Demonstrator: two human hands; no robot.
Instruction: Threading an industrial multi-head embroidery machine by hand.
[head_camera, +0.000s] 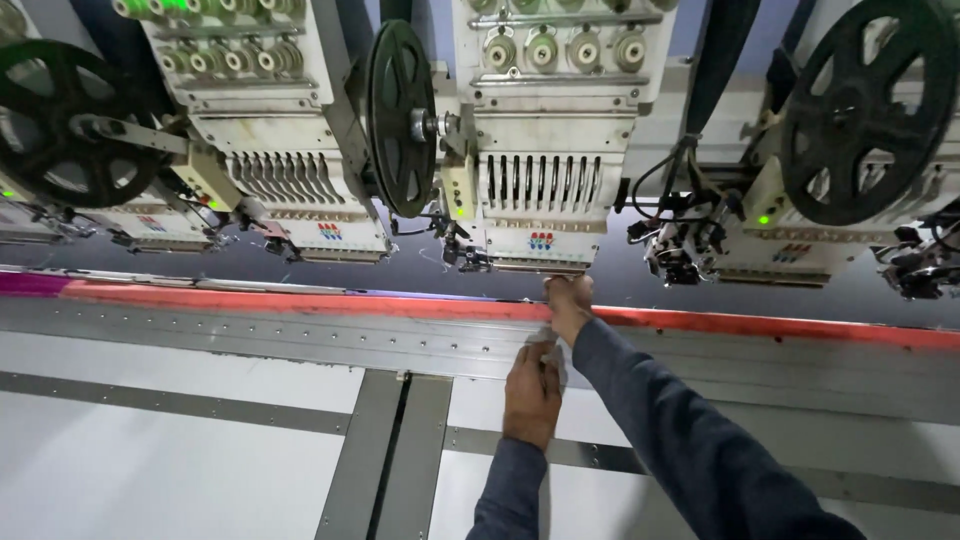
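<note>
The red fabric strip (400, 305) runs crosswise, left to right, beyond both hands. The right hand (569, 303) is nearer, closed on its edge under the embroidery head (540, 150); the left hand (531, 385), just behind, pinches a pale scrap (545, 338)

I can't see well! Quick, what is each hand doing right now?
Left hand: fingers closed on a pale scrap, kind unclear.
Right hand: fist closed at the red strip; contents cannot be told.

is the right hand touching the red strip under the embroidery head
Touching: the head view shows the right hand lying directly on the red strip, with no gap.
</note>
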